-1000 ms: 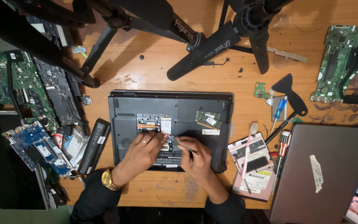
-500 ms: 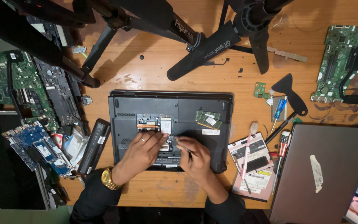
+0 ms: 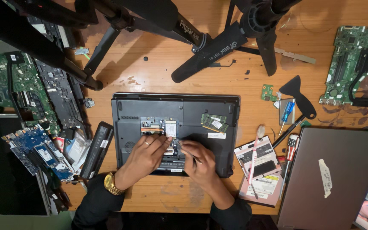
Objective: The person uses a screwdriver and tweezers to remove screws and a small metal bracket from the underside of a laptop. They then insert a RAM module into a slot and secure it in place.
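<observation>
In the head view, a dark grey laptop (image 3: pixel 175 127) lies bottom-up in the middle of the wooden desk (image 3: pixel 158 68), its small service bay uncovered. The left hand (image 3: pixel 143 155) rests over the bay, fingers loosely curled on the parts inside, gripping nothing visible. The right hand (image 3: pixel 196 159) pinches a thin dark tool (image 3: pixel 192 156) just beside it. A black battery pack (image 3: pixel 96 149) lies left of the laptop.

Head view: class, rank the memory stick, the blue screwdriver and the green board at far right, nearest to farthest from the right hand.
1. Memory stick, just above the right hand.
2. Blue screwdriver, further right.
3. Green board, far right edge.
</observation>
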